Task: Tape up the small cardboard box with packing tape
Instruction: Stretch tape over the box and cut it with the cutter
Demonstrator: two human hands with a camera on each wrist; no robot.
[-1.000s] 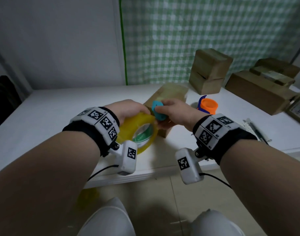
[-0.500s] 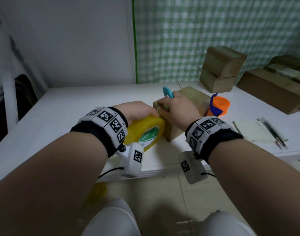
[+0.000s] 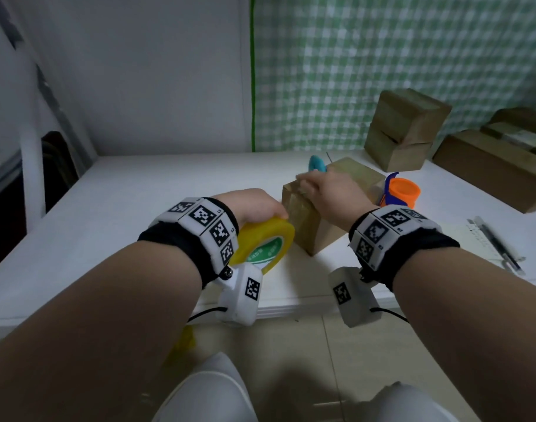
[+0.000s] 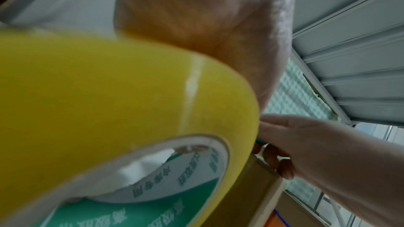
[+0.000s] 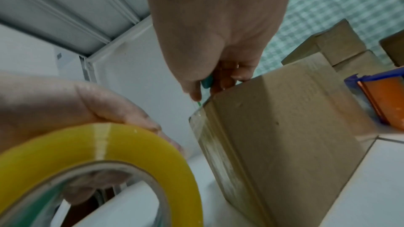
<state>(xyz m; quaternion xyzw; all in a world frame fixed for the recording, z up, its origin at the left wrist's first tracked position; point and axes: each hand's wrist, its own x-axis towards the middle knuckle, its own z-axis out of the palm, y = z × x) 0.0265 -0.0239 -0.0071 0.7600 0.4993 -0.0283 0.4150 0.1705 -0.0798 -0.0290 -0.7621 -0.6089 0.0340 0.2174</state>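
The small cardboard box [image 3: 317,229] stands on the white table [image 3: 138,214]. A glossy strip of clear tape [image 5: 210,144] runs down its near-left face. My left hand [image 3: 269,208] grips the yellow tape roll [image 3: 262,243] just left of the box; the roll [image 4: 109,110] fills the left wrist view. My right hand [image 3: 305,185] rests on the box's top near corner and holds a teal cutter [image 3: 317,163], whose body [image 5: 206,80] shows between thumb and fingers. The cutter's thin tip sits at the tape's upper edge.
An orange and blue tape dispenser [image 3: 402,193] stands right behind the box. Two stacked cardboard boxes [image 3: 407,129] and larger boxes [image 3: 489,169] sit at the back right. A pen on paper [image 3: 498,248] lies at the right, near the table's front edge.
My right hand has carried the cutter from the tape roll up to the box's top corner. The left hand with the roll has sunk a little, staying left of the box.
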